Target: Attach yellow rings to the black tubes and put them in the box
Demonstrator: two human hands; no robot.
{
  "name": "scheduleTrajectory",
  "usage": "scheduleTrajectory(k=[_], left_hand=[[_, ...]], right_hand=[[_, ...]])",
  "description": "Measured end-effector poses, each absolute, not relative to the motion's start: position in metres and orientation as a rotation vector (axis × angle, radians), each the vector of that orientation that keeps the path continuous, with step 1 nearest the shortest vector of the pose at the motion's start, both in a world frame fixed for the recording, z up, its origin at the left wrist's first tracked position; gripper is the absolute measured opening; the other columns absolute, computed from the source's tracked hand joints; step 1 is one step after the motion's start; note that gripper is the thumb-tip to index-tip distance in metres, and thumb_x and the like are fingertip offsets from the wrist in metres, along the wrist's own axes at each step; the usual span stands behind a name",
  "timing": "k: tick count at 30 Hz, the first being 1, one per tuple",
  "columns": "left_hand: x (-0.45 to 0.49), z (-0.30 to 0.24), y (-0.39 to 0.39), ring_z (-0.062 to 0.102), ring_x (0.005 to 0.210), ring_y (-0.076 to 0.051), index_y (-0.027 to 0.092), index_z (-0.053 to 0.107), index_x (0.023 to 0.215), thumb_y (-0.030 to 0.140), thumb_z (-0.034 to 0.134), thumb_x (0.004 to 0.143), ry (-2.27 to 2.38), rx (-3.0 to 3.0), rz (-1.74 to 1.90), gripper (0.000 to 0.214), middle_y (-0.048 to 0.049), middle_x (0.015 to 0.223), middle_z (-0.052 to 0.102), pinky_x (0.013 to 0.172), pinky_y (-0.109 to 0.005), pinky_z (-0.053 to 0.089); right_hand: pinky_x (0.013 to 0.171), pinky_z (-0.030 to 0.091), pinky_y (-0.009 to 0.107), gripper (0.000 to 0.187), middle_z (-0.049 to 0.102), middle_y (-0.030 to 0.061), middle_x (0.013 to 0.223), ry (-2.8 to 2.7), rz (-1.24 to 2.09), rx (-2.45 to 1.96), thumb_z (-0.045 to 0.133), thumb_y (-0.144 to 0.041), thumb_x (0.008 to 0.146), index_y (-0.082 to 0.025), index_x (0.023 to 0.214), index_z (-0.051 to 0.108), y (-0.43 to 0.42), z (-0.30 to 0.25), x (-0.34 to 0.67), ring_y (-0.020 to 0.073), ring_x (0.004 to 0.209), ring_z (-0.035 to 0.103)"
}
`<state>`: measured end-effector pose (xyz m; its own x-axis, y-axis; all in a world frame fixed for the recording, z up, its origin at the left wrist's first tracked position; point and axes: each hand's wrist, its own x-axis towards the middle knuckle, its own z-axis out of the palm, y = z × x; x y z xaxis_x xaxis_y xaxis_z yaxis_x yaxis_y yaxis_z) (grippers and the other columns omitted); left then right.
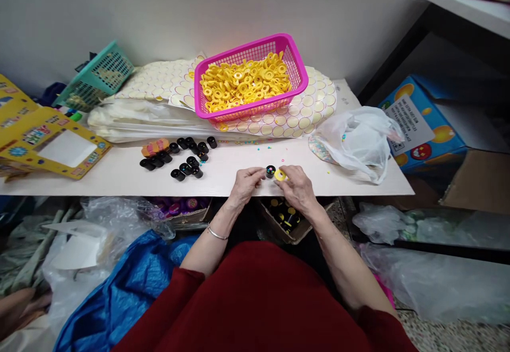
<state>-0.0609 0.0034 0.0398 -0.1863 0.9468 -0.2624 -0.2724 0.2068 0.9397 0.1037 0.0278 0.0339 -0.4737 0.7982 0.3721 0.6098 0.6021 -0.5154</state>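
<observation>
My left hand (247, 183) is closed at the front of the white table, its fingertips at the side of a small black cylinder (270, 171). Tiny coloured beads show inside that cylinder's open top. Just to the right, my right hand (297, 186) pinches a yellow ring-shaped cap (280, 175), held beside the cylinder. Several more black cylinders (185, 169) stand or lie to the left. Behind them sits a pink basket (251, 108) heaped with yellow ring caps (247, 83).
A white plastic bag (354, 142) with coloured beads lies at right. Yellow printed boxes (59, 139) and a teal basket (99, 73) are at left. Below the table edge, a carton (295, 235) holds black cylinders with yellow caps. A blue box (422, 123) stands far right.
</observation>
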Motion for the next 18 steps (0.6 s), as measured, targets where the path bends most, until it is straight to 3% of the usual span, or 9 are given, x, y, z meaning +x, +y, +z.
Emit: scheduleTrajectory(k=[6,10,15,18], left_hand=[[-0.068,0.025,0.02,0.04,0.044,-0.004,0.01,0.068,0.068,0.018,0.069,0.058,1.436,0.554,1.33,0.014,0.0016,0.052,0.056,0.044,-0.02,0.026],[-0.064,0.019,0.026,0.04,0.045,-0.005,0.01,0.068,0.071,0.018,0.064,0.061,1.408,0.589,1.33,0.013,0.0021,0.054,0.055,0.044,-0.02,0.025],[-0.056,0.015,0.033,0.038,0.045,-0.005,0.012,0.065,0.061,0.02,0.06,0.066,1.366,0.729,1.306,0.011,0.0045,0.049,0.048,0.047,-0.021,0.027],[-0.051,0.011,0.036,0.043,0.051,-0.006,0.013,0.067,0.061,0.022,0.061,0.068,1.365,0.815,1.304,0.012,0.0029,0.056,0.052,0.051,-0.021,0.031]], right_hand=[[0.079,0.044,0.038,0.019,0.064,0.0112,0.098,-2.293,0.47,-1.381,0.06,-0.031,0.08,-0.018,0.094,0.062,0.05,0.033,0.082,0.0276,0.095,0.051],[0.073,0.042,0.035,0.017,0.064,0.0114,0.099,-2.382,0.445,-1.478,0.059,-0.029,0.08,-0.018,0.093,0.061,0.052,0.042,0.074,0.0277,0.096,0.05],[0.071,0.04,0.034,0.014,0.064,0.0112,0.099,-2.486,0.405,-1.49,0.058,-0.028,0.081,-0.018,0.091,0.061,0.052,0.049,0.073,0.0265,0.094,0.05],[0.07,0.04,0.033,0.013,0.064,0.011,0.099,-2.491,0.408,-1.503,0.056,-0.028,0.082,-0.019,0.089,0.061,0.051,0.047,0.073,0.026,0.094,0.05]])
